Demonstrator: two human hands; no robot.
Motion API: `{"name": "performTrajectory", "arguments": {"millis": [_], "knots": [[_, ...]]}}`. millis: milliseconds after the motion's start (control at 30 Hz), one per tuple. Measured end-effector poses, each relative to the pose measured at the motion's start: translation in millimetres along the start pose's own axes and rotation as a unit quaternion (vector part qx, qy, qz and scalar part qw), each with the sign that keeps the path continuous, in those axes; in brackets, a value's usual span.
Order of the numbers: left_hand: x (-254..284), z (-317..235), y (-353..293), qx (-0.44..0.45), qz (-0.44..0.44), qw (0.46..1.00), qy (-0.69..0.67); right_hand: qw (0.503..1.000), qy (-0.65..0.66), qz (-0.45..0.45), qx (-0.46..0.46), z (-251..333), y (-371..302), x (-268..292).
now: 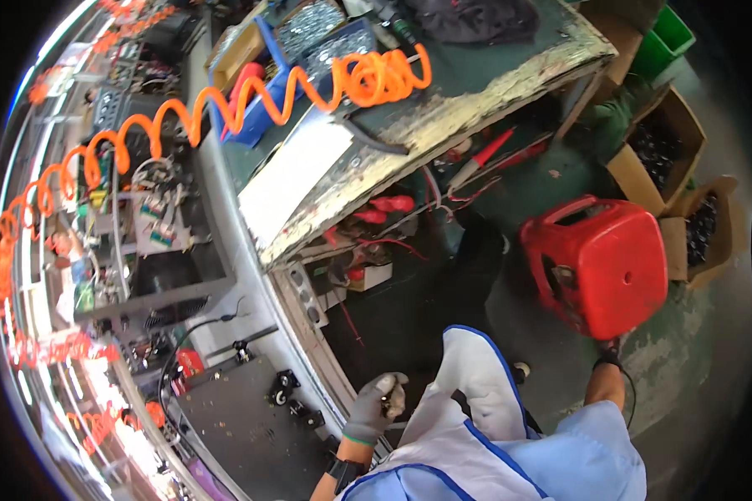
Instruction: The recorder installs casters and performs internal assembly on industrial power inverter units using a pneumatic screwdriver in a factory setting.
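Note:
My left hand [376, 407], in a grey glove, is at the lower middle beside the conveyor's metal edge. Its fingers are curled round something small that I cannot make out. On the right, my right hand [610, 354], in a dark glove, grips the near edge of a red plastic stool [625, 269]. Part of those fingers is hidden by the stool. The stool has a square seat with a small hole, and openings show in its side.
Cardboard boxes of small dark parts [700, 230] stand beyond the stool. A worn workbench [476, 92] holds blue bins [263, 104], a white sheet [297, 171] and an orange coiled hose [167, 117]. Along the left runs a line with a dark plate [246, 426].

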State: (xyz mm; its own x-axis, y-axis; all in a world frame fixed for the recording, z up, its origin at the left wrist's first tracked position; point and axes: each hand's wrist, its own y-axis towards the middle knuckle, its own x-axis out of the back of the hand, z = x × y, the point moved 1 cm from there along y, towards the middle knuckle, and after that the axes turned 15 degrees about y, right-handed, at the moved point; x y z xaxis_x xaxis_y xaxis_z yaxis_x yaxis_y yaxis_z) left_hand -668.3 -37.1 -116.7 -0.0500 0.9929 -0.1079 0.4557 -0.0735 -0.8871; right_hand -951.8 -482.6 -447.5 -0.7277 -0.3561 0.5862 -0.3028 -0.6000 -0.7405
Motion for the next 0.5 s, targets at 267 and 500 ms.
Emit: {"name": "performTrajectory", "arguments": {"millis": [267, 500], "knots": [[4, 17, 14, 0.008, -0.012, 0.999, 0.051, 0.999, 0.016, 0.044, -0.026, -47, 27, 2], [-7, -16, 3, -0.013, -0.006, 1.000, 0.021, 0.988, -0.040, 0.149, -0.026, -24, -42, -12]]}}
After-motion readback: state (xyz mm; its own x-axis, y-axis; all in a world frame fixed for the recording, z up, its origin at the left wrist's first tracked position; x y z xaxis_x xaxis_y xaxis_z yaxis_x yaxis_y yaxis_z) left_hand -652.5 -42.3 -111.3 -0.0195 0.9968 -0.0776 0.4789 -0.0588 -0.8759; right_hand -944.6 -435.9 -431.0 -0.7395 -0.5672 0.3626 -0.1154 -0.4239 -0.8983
